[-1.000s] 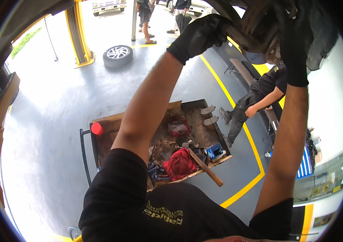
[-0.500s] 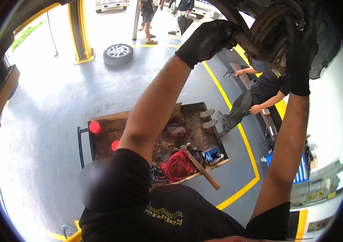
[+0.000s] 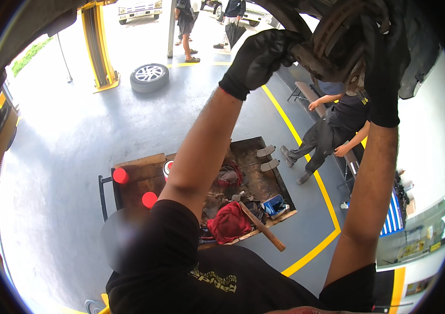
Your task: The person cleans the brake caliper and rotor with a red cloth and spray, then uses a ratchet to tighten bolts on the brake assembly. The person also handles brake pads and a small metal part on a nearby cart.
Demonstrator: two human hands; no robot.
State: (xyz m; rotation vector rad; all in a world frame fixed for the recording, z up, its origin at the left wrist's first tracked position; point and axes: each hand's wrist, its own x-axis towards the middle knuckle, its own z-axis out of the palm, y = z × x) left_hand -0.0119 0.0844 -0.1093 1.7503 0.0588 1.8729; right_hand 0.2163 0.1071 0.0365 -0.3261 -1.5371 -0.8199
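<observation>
Above me at the upper right is a rusty brake assembly (image 3: 332, 31) on the underside of a raised car. My left hand (image 3: 261, 60), in a black glove, is closed at the left end of a rusty metal arm (image 3: 310, 58) of that assembly. What its fingers pinch is hidden. My right hand (image 3: 387, 68), also black-gloved, reaches up along the right side of the assembly. Its fingers bend round the brake parts, and their tips are partly hidden in shadow.
Below stands a cart (image 3: 144, 162) carrying red-capped cans (image 3: 121, 176), a red cloth (image 3: 228, 222), a wooden-handled hammer (image 3: 264, 227), brake pads (image 3: 270, 165) and a blue box (image 3: 275, 205). A person (image 3: 332, 125) sits on a bench at right. A wheel (image 3: 149, 78) lies near a yellow lift post (image 3: 98, 47).
My left hand has shifted slightly left and down along with the view. The seated person's legs have moved. Both my hands stay at the brake assembly.
</observation>
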